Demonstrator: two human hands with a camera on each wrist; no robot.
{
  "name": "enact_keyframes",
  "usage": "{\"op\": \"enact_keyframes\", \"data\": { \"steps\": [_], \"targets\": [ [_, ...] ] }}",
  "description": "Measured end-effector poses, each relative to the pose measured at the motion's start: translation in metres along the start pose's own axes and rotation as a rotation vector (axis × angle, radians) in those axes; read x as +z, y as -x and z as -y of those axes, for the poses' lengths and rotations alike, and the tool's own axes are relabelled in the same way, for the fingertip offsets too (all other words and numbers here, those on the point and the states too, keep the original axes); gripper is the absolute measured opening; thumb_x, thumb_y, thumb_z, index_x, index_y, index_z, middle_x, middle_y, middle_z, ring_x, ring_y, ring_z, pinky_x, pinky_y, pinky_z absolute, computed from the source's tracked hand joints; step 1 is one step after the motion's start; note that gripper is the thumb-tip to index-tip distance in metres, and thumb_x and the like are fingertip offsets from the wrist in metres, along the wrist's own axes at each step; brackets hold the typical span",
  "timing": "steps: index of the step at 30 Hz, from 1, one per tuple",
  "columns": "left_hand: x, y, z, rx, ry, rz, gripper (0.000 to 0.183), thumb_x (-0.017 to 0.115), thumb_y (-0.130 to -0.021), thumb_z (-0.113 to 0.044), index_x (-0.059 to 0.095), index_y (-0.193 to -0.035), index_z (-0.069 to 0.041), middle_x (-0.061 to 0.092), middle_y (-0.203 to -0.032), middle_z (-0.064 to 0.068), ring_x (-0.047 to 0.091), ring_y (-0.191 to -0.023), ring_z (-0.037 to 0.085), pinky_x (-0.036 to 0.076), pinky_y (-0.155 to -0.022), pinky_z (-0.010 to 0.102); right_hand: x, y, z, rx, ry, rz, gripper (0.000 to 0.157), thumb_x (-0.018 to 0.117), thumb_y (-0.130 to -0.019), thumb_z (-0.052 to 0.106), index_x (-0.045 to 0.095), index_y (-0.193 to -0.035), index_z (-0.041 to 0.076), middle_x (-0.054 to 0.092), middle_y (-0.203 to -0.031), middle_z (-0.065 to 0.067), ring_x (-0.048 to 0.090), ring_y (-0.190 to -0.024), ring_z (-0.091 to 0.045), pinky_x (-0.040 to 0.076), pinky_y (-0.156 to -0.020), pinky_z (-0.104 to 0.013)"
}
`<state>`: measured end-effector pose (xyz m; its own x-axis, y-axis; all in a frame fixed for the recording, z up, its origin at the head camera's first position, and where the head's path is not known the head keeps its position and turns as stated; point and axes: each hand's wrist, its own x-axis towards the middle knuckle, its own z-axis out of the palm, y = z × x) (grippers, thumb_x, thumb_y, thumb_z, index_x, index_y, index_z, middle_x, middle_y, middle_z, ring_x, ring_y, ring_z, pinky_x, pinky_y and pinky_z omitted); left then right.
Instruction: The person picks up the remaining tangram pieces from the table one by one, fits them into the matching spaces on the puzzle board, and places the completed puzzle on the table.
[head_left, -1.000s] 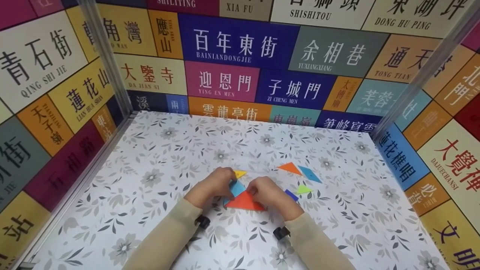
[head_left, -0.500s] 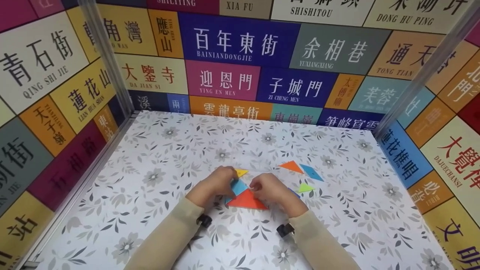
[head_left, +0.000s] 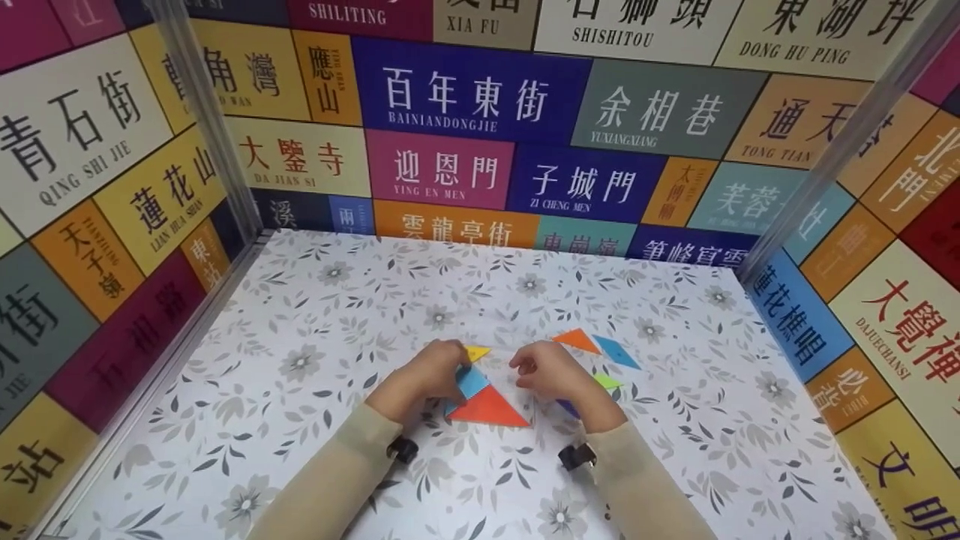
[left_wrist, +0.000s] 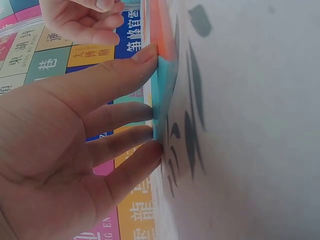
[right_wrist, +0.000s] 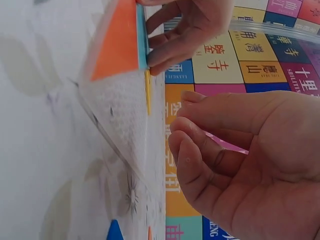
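Observation:
My left hand touches the light blue tangram piece, thumb and fingertips resting along it. In the left wrist view those fingers are extended against the light blue piece. A red-orange triangle lies flush with that piece on its near side. Behind it, a yellow piece is partly hidden by the left fingers. My right hand hovers to the right of the triangle, fingers loosely bent. Nothing shows between its fingertips in the right wrist view. A clear textured plate appears beside the orange piece.
On the right lie an orange triangle, a blue parallelogram and a green triangle. A dark blue piece is mostly covered by the right hand. Sign-printed walls enclose the flower-patterned tabletop.
My right hand has come away from the red-orange triangle's upper edge and moved right, uncovering more of it. The left hand stays by the light blue piece.

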<state>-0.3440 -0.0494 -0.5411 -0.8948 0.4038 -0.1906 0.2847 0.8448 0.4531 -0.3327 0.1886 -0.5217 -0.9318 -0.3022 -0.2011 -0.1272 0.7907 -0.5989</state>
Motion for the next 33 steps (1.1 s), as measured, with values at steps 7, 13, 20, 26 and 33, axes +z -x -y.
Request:
{"op": "enact_keyframes", "data": {
  "steps": [7, 13, 20, 26, 33],
  "targets": [
    [-0.002, -0.001, -0.001, 0.031, 0.002, -0.005, 0.059, 0.099, -0.071, -0.014, 0.077, -0.125, -0.007, 0.07, -0.123, 0.005, 0.061, -0.115, 0.023, 0.052, -0.109, 0.04, -0.017, -0.002, -0.012, 0.001, 0.004, -0.011, 0.022, 0.078, -0.095, 0.008, 0.078, -0.117, 0.01, 0.071, -0.101, -0.003, 0.065, -0.088, -0.02, 0.06, -0.079, -0.035],
    [-0.004, -0.002, -0.002, 0.032, 0.02, -0.013, 0.058, 0.099, -0.071, -0.013, 0.077, -0.124, -0.007, 0.07, -0.125, 0.006, 0.061, -0.115, 0.024, 0.052, -0.11, 0.041, -0.029, -0.004, -0.021, -0.038, 0.013, -0.047, 0.025, 0.081, -0.091, 0.008, 0.077, -0.116, 0.006, 0.073, -0.1, -0.007, 0.067, -0.087, -0.02, 0.06, -0.076, -0.035],
    [0.001, 0.001, 0.002, 0.053, 0.017, -0.018, 0.057, 0.099, -0.07, -0.014, 0.078, -0.122, -0.006, 0.071, -0.124, 0.007, 0.062, -0.113, 0.024, 0.053, -0.108, 0.041, -0.036, -0.001, -0.034, -0.052, 0.008, -0.084, 0.027, 0.083, -0.088, 0.007, 0.077, -0.115, 0.004, 0.073, -0.098, -0.009, 0.066, -0.087, -0.022, 0.059, -0.078, -0.038],
    [0.005, 0.001, 0.006, 0.106, -0.013, -0.03, 0.057, 0.101, -0.069, -0.015, 0.079, -0.12, -0.006, 0.072, -0.121, 0.006, 0.065, -0.109, 0.022, 0.057, -0.102, 0.039, -0.04, -0.001, -0.043, -0.011, -0.008, -0.08, 0.025, 0.079, -0.092, 0.005, 0.076, -0.116, 0.004, 0.073, -0.102, -0.01, 0.066, -0.092, -0.023, 0.058, -0.082, -0.04],
    [0.001, 0.001, 0.003, 0.083, -0.019, -0.034, 0.058, 0.1, -0.068, -0.016, 0.079, -0.121, -0.007, 0.071, -0.123, 0.006, 0.064, -0.113, 0.023, 0.054, -0.106, 0.04, -0.049, -0.002, -0.049, -0.019, 0.001, -0.126, 0.024, 0.076, -0.093, 0.005, 0.076, -0.117, 0.002, 0.072, -0.099, -0.012, 0.065, -0.09, -0.023, 0.056, -0.077, -0.038]
  ]
}}
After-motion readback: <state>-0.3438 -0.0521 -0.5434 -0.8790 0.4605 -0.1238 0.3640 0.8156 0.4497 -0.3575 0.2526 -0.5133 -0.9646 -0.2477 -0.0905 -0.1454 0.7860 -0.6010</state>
